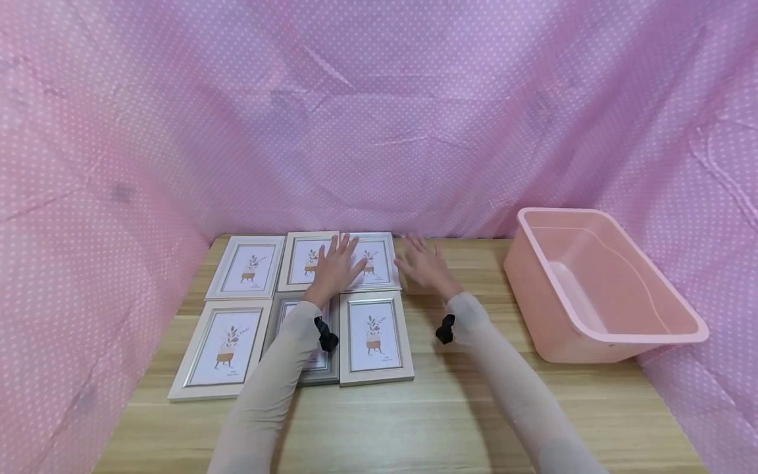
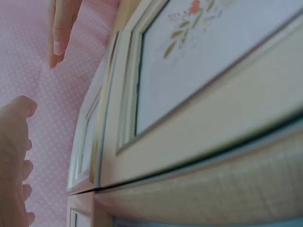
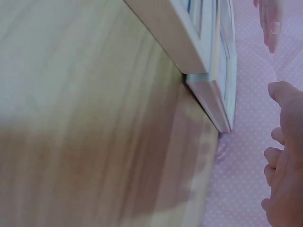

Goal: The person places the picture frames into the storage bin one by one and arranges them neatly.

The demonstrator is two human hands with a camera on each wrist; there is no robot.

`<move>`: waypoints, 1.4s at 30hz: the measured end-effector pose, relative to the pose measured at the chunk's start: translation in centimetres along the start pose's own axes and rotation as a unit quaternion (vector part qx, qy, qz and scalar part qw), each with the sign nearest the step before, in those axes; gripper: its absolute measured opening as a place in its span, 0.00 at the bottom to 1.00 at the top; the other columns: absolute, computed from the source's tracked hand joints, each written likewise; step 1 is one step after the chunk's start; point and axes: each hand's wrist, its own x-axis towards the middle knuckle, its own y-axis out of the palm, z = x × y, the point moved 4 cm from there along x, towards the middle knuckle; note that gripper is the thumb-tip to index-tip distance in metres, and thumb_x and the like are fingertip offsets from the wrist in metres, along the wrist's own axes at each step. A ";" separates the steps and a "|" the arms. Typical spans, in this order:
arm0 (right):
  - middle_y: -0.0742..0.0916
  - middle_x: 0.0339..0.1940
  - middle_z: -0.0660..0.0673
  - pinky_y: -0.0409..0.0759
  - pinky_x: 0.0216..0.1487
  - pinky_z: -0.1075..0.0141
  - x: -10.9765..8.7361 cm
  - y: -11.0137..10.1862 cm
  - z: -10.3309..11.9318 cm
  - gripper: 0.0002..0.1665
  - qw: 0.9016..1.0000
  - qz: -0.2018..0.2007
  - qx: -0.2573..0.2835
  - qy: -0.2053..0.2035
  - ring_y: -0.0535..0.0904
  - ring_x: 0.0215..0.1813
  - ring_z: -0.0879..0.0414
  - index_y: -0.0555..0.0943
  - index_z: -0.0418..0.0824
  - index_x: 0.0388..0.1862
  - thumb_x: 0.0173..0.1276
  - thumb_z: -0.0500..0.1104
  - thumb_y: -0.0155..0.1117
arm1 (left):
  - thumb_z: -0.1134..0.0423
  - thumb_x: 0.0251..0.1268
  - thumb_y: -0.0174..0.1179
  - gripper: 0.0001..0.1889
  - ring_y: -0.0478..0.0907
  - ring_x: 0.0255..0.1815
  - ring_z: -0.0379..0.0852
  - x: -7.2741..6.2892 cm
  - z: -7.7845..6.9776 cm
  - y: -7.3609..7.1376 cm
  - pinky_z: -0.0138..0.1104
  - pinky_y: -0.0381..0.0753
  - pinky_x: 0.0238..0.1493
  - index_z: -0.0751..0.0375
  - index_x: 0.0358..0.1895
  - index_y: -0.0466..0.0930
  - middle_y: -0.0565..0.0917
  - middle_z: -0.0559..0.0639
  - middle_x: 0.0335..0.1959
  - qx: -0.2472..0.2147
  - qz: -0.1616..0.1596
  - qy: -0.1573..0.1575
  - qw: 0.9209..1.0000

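Several picture frames with a potted-plant print lie face up in two rows of three. My left hand (image 1: pixel 335 268), fingers spread, is over the back middle frame (image 1: pixel 294 262) and back right frame (image 1: pixel 386 261). It seems to hover and grips nothing. Just right of the back right frame, my right hand (image 1: pixel 428 266) is held with straight fingers, also holding nothing. The front right frame (image 1: pixel 374 378) is cream. My left sleeve partly covers a grey frame (image 1: pixel 333 368) beside it. On the left are the back left frame (image 1: pixel 215 283) and front left frame (image 1: pixel 195 359).
A deep pink plastic bin (image 1: pixel 527 289) stands at the right of the wooden table (image 1: pixel 379 428). Pink dotted cloth (image 1: pixel 379 131) hangs behind the table and along both sides. A black band piece (image 1: pixel 326 334) sits at the left wrist, another black piece (image 1: pixel 445 329) at the right.
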 end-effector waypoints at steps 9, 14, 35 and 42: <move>0.59 0.84 0.36 0.45 0.81 0.32 0.9 -3.6 -0.5 0.43 1.000 -0.006 -0.007 -0.016 0.51 0.84 0.36 0.56 0.39 0.83 0.79 0.61 0.49 | 0.39 0.79 0.43 0.38 0.41 0.85 0.62 0.4 -1.3 -1.1 0.62 0.41 0.83 0.55 0.82 0.51 0.52 0.60 0.84 -0.076 -0.014 0.003 0.997; 0.60 0.83 0.33 0.48 0.83 0.37 1.3 -7.5 -0.9 0.42 0.999 0.007 0.032 -0.021 0.52 0.83 0.35 0.60 0.36 0.80 0.77 0.56 0.57 | 0.38 0.79 0.42 0.39 0.44 0.85 0.62 0.9 -2.5 -2.0 0.59 0.41 0.84 0.59 0.82 0.50 0.53 0.59 0.84 -0.137 -0.024 0.007 0.990; 0.70 0.76 0.32 0.79 0.67 0.62 -5.4 -25.8 -9.1 0.37 0.989 0.063 0.128 0.043 0.71 0.74 0.40 0.63 0.36 0.79 0.76 0.43 0.62 | 0.60 0.78 0.56 0.38 0.64 0.78 0.61 2.4 -13.7 -0.2 0.51 0.69 0.77 0.59 0.83 0.46 0.62 0.65 0.79 -0.633 0.088 -0.013 0.769; 0.82 0.68 0.42 0.89 0.47 0.67 -9.1 -28.5 -14.7 0.31 0.979 0.051 0.175 0.090 0.82 0.44 0.77 0.70 0.45 0.76 0.76 0.41 0.61 | 0.71 0.76 0.54 0.35 0.66 0.76 0.65 2.6 -18.6 1.9 0.53 0.74 0.72 0.60 0.82 0.50 0.68 0.69 0.74 -0.694 0.128 -0.011 0.708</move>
